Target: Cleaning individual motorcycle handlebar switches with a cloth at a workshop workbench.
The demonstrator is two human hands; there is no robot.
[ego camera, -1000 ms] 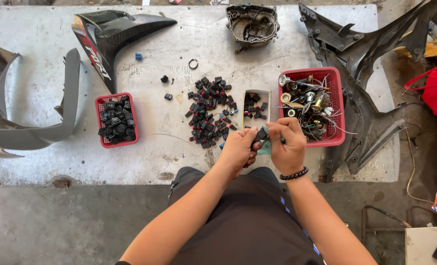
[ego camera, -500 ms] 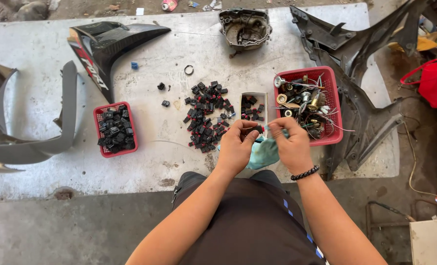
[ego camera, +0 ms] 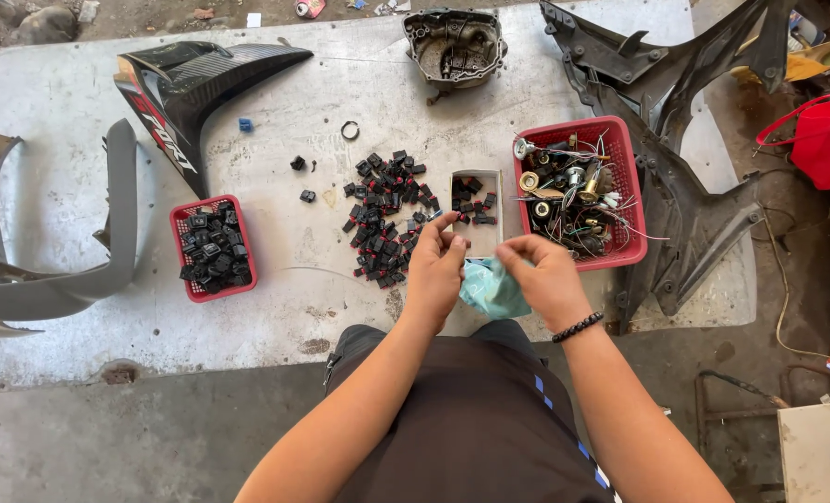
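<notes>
Fingers (ego camera: 445,233) of the left hand (ego camera: 436,270) look pinched on something tiny, too small to tell; the right hand (ego camera: 544,279) grips a teal cloth (ego camera: 489,289) near the slab's edge. Any part pinched could slip into the black pile (ego camera: 382,219) beside the small open box (ego camera: 476,210).

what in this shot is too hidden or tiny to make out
- Head view: what the left hand pinches, if anything, is hidden by its own fingers.
- The teal cloth is partly covered by the right hand, so its full shape is unclear.
- The loose black parts are too small to tell apart.
- The grey panel is cut off by the left edge.
- The red bag is cut off by the right edge.
</notes>
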